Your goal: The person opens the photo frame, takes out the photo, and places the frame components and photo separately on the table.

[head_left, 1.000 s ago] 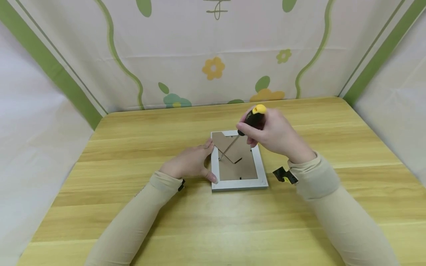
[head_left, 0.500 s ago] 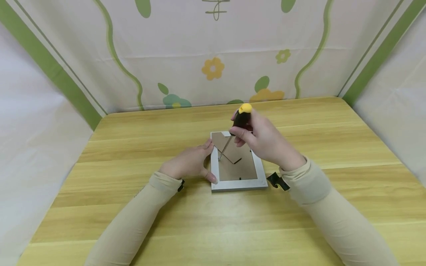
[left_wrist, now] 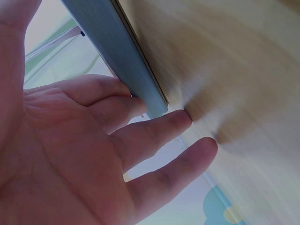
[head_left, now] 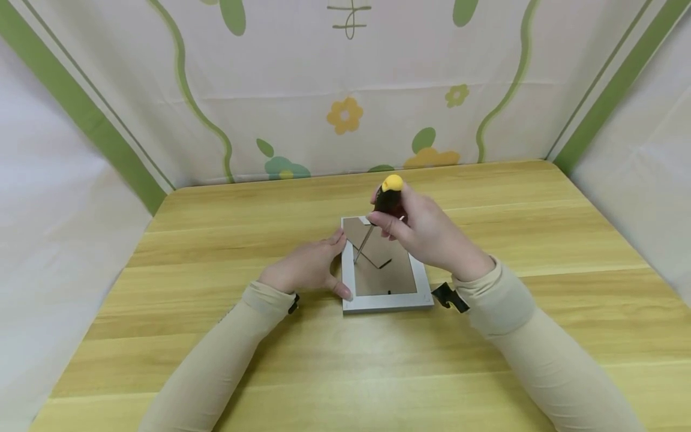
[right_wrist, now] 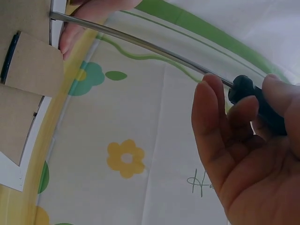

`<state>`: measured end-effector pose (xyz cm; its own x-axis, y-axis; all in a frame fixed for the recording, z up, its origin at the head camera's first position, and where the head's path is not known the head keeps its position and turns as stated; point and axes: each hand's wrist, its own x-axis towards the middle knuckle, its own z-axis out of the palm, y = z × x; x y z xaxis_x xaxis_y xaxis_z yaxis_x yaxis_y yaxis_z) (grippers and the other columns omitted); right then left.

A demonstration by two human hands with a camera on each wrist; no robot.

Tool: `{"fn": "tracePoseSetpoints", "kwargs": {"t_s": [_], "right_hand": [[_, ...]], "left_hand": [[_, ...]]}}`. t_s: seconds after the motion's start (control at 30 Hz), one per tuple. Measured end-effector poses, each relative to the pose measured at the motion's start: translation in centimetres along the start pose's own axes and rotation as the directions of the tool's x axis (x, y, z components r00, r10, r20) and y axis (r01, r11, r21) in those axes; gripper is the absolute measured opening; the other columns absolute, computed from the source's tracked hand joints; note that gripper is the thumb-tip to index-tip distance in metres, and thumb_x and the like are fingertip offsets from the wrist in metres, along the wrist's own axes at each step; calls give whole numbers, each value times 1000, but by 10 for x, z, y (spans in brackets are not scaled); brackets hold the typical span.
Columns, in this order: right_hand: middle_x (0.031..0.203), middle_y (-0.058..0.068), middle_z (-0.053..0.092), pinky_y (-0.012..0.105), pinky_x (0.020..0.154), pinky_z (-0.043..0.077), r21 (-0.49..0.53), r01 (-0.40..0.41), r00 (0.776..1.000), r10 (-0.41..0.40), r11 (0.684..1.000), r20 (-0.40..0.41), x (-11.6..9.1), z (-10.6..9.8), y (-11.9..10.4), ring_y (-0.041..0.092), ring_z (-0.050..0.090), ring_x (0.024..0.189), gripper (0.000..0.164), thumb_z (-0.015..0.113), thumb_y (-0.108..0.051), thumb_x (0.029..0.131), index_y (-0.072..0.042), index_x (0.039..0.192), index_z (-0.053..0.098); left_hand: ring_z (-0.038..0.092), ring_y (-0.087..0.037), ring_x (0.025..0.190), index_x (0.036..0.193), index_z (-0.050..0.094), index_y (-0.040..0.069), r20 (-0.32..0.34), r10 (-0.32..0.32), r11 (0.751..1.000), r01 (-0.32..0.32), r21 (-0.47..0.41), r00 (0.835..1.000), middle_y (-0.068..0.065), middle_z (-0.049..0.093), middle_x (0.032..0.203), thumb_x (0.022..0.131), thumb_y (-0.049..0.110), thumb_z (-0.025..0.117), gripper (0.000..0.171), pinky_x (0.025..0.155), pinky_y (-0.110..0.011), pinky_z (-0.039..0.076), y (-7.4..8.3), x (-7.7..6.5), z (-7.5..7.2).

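Frame (head_left: 391, 277) likely needs firm bracing and gentle, controlled pressure, lest the screwdriver (head_left: 385, 200) slip. It lies back up on the table (head_left: 216, 240), its left edge touched by the left hand's (head_left: 305, 264) spread thumb and fingers. Above, the right hand (head_left: 433, 233) curls round the screwdriver, tip at the inner left edge.

This looks like a curtained-off work nook, one table boxed in by cloth; whether it stands in a home, an office or a studio cannot be told. The yellowish wood-grain tabletop (head_left: 356, 372) runs back to a pale hanging (head_left: 281, 72) printed with an orange flower (head_left: 354, 113), green leaves (head_left: 233, 17), wavy green lines (head_left: 180, 66) and looping lettering (right_wrist: 202, 183). Plain white sheets (head_left: 48, 210) flank both sides, beyond the hanging's broad green bands (head_left: 81, 108).
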<state>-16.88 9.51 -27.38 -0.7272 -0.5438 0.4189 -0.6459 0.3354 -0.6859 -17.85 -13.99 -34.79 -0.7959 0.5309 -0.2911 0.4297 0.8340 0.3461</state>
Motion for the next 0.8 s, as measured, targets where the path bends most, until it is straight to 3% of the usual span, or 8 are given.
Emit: {"fn": "tracePoseSetpoints", "kwargs": {"t_s": [0.2, 0.47, 0.8], "right_hand": [[75, 5, 60, 31, 49, 50, 3, -87, 996, 87, 996, -3, -2, -11, 0, 17, 58, 56, 18, 68, -20, 96, -8, 106, 59], [65, 11, 62, 33, 52, 55, 95, -261, 962, 267, 961, -63, -4, -23, -4, 25, 62, 55, 22, 70, -31, 94, -10, 97, 64], [65, 9, 60, 33, 51, 52, 76, -243, 968, 247, 967, -45, -4, -19, -5, 24, 59, 56, 23, 66, -33, 97, -10, 99, 61]], "left_hand": [[19, -24, 147, 157, 14, 3, 4, -5, 1000, 5, -1, 1000, -10, 5, 163, 68, 64, 78, 125, 117, -36, 22, 0, -1, 0], [19, -24, 147, 156, 15, 2, -3, 5, 1000, -5, -12, 1000, -11, 6, 163, 68, 64, 79, 125, 117, -36, 22, 1, -2, 0], [19, -24, 147, 156, 14, 2, 2, 0, 1000, 0, -15, 1000, -10, 4, 163, 68, 63, 79, 125, 117, -35, 22, 1, -1, 1]]}}
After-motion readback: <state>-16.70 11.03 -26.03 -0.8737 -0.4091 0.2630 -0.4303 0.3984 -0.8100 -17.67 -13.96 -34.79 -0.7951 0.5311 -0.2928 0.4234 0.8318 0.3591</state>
